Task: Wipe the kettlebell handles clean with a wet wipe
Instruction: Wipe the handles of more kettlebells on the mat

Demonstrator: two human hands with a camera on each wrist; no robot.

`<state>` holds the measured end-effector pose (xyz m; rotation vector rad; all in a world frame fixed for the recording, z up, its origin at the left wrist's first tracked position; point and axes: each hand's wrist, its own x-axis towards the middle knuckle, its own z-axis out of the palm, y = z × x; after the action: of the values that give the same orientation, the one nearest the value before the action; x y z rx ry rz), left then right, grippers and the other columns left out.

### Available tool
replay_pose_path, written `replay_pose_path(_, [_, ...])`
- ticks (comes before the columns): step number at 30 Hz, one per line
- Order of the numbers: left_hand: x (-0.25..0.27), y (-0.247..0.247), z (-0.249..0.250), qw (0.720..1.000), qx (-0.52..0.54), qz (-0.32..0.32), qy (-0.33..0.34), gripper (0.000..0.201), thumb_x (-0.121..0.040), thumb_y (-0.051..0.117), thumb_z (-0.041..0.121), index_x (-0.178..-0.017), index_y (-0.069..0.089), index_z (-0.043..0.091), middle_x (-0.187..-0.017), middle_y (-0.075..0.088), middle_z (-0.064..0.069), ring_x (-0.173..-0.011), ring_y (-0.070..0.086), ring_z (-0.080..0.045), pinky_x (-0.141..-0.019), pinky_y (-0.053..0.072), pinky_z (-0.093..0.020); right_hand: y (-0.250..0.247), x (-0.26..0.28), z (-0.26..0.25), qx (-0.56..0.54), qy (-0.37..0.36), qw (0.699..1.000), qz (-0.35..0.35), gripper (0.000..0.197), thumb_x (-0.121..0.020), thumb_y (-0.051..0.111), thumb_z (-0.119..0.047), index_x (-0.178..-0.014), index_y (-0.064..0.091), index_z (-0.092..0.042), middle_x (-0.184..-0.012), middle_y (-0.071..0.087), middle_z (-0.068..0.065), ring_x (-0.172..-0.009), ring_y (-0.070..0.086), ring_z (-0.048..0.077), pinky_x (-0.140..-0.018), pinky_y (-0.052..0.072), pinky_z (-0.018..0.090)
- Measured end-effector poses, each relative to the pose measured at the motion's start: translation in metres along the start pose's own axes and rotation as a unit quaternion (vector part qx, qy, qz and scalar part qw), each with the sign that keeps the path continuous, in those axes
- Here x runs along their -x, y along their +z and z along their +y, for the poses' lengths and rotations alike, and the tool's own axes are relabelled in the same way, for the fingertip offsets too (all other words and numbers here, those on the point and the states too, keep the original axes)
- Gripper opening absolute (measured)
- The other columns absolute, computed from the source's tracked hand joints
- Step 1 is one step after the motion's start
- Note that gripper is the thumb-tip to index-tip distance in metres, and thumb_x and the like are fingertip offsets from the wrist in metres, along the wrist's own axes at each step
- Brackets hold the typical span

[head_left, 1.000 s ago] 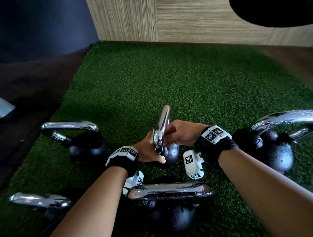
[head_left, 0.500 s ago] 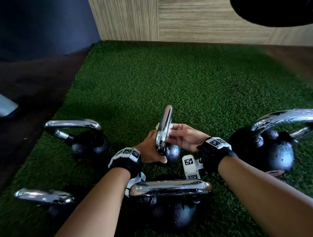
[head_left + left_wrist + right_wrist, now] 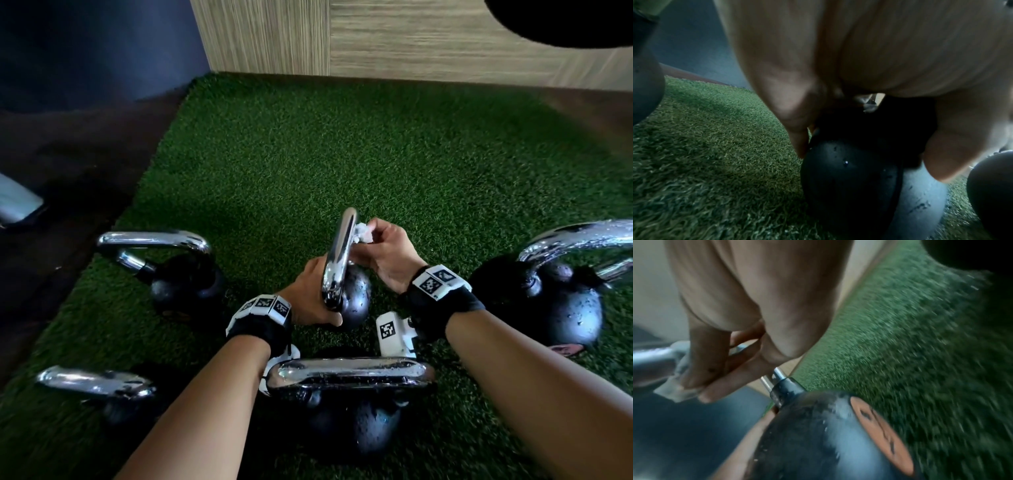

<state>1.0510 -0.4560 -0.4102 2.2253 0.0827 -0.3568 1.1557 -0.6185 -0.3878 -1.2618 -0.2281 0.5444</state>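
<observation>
Green turf mat (image 3: 376, 164) | wood-panel wall (image 3: 411, 37) | dark floor (image 3: 68, 154)

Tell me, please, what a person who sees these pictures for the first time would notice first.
The eye goes first to the middle of the green turf, where the right hand presses a white wet wipe against the upright chrome handle of a small black kettlebell, while the left hand steadies it at its base. Four more kettlebells stand around it, the nearest handle speckled with droplets.

Right kettlebell (image 3: 561, 294) cut off
</observation>
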Motion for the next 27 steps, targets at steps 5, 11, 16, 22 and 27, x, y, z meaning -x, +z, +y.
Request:
replay_pose_path(5, [-0.002,0.001,-0.003,0.999,-0.026,-0.015,-0.018,0.128,-0.059,0.087,0.029,-0.153,0.002,0.024,-0.153,0.035,-0.011,-0.147,0.033,-0.029,-0.120,0.034,-0.052,0.003,-0.012,-0.005,0.220,-0.093,0.964,0.121,0.035,-0.056,0.089,-0.022,-0.076,0.061,-0.016,-0.075,0.068,0.001,-0.069,0.063,0.024,-0.072,0.059,0.045])
replay_pose_path(11, [0.000,0.004,-0.003,1.000,-0.019,0.003,0.007,0.090,-0.064,0.090,0.022,-0.103,0.023,0.067,-0.133,0.034,0.008,-0.143,0.034,-0.026,-0.121,0.031,-0.056,0.004,-0.013,0.004,0.355,-0.147,0.905,0.182,0.022,-0.074,0.084,-0.016,-0.081,0.063,-0.016,-0.078,0.071,-0.002,-0.065,0.061,0.013,-0.063,0.057,0.033])
replay_pose_path(16, [0.000,0.007,-0.005,1.000,0.012,0.018,0.010,0.087,-0.058,0.087,0.033,-0.110,0.026,0.067,-0.147,0.039,0.000,-0.144,0.033,-0.022,-0.122,0.028,-0.057,0.007,-0.023,0.005,0.357,-0.115,0.902,0.214,0.014,-0.083,0.079,-0.018,-0.086,0.066,-0.012,-0.083,0.073,0.008,-0.066,0.065,0.020,-0.063,0.059,0.034])
replay_pose_path(22, [-0.001,0.008,-0.007,0.999,-0.038,0.012,0.016,0.105,-0.067,0.088,0.031,-0.132,0.012,0.064,-0.153,0.022,0.008,-0.148,0.025,-0.026,-0.125,0.023,-0.056,0.009,-0.032,0.007,0.389,-0.062,0.894,0.213,0.018,-0.083,0.073,-0.011,-0.076,0.061,-0.022,-0.079,0.070,0.003,-0.055,0.058,0.008,-0.040,0.042,0.010])
replay_pose_path(27, [-0.002,0.009,-0.007,0.999,-0.032,0.022,0.015,0.105,-0.067,0.089,0.028,-0.131,0.012,0.061,-0.152,0.027,0.001,-0.146,0.030,-0.027,-0.122,0.029,-0.058,0.017,-0.033,0.012,0.460,-0.012,0.863,0.208,0.029,-0.079,0.080,-0.036,-0.068,0.059,-0.019,-0.066,0.060,-0.005,-0.054,0.054,0.008,-0.039,0.035,0.015])
